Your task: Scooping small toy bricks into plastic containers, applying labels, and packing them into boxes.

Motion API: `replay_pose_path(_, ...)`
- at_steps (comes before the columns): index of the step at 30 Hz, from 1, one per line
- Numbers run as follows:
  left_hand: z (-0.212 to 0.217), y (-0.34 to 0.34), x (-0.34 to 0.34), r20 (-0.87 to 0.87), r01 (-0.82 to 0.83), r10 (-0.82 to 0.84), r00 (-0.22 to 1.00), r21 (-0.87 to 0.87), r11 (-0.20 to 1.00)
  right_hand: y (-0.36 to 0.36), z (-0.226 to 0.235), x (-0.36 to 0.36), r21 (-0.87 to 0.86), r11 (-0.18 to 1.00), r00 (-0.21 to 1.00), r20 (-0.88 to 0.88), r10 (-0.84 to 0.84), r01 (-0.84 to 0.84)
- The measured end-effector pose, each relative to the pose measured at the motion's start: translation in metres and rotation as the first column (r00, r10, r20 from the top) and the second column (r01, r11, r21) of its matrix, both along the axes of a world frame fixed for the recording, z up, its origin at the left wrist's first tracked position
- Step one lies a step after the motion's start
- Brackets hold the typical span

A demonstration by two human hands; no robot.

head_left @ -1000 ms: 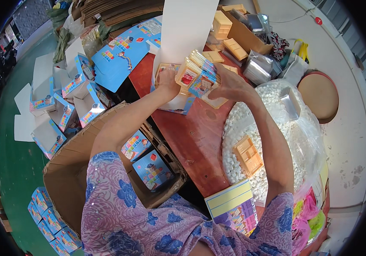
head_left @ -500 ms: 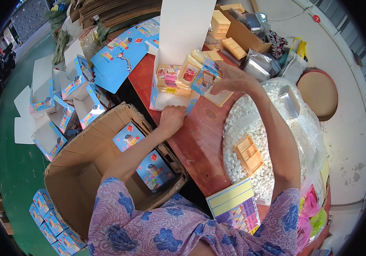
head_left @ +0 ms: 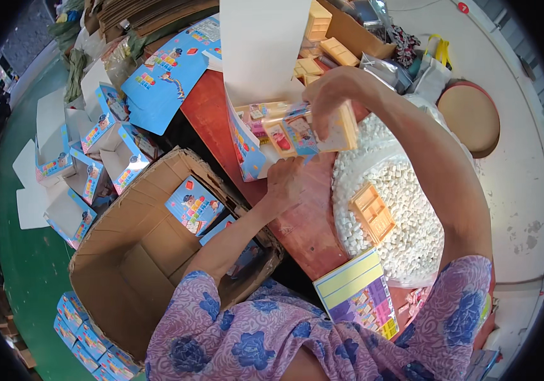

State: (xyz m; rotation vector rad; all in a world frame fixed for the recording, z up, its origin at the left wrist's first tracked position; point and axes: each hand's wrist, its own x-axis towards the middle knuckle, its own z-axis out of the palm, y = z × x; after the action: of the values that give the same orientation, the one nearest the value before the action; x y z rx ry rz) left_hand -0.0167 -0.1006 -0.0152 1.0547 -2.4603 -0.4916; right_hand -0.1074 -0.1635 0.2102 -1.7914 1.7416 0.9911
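An open cardboard box point(head_left: 246, 143) with blue printed sides stands on the red table, its tall white lid point(head_left: 262, 47) raised at the back. My left hand point(head_left: 286, 182) is closed with curled fingers at the box's near corner, gripping its edge. Above the box's right side, my right hand point(head_left: 332, 105) clasps a stack of cream plastic trays point(head_left: 348, 129) with printed picture cards and clear film on its face. The stack is tilted and partly covers the opening. Behind it, pink and yellow wrapped pieces point(head_left: 256, 130) show inside the box.
A large brown carton point(head_left: 104, 254) beside the table holds blue printed boxes point(head_left: 192, 206). Several open boxes point(head_left: 123, 159) lie at left. At right, a cream compartment tray point(head_left: 372, 213) rests on a bag of white pellets point(head_left: 415, 219), near a yellow-and-purple printed card point(head_left: 358, 292).
My right hand has turned the stack and brought it lower against the box. My left hand has shifted right along the box's near edge, and the box has turned slightly. The view has shifted a little.
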Motion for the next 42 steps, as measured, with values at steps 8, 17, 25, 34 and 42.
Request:
replay_pose_path(8,-0.006,0.001,-0.001,-0.079,-0.049,0.038,0.996,-0.147,0.988,-0.027,-0.027,0.023,0.247,0.969,1.000,0.028,0.003,-0.010)
replay_pose_path(17,0.013,-0.002,0.004,-0.409,-0.030,-0.090,0.908,-0.277,0.961,-0.035,-0.044,0.030,0.161,0.983,0.995,-0.014,0.094,-0.091)
replay_pose_path(25,0.013,0.004,0.012,-0.282,-0.048,0.047,0.958,0.002,0.999,-0.030,-0.042,0.028,0.105,0.987,0.993,0.005,0.119,-0.119)
replay_pose_path(34,0.008,0.013,0.017,-0.260,-0.087,0.035,0.965,-0.193,0.977,-0.029,-0.031,0.034,0.154,0.975,0.986,-0.010,0.164,-0.161)
replay_pose_path(42,0.013,0.020,0.021,-0.229,-0.053,0.017,0.973,-0.152,0.987,-0.028,-0.029,0.045,0.213,0.947,0.964,-0.065,0.257,-0.239)
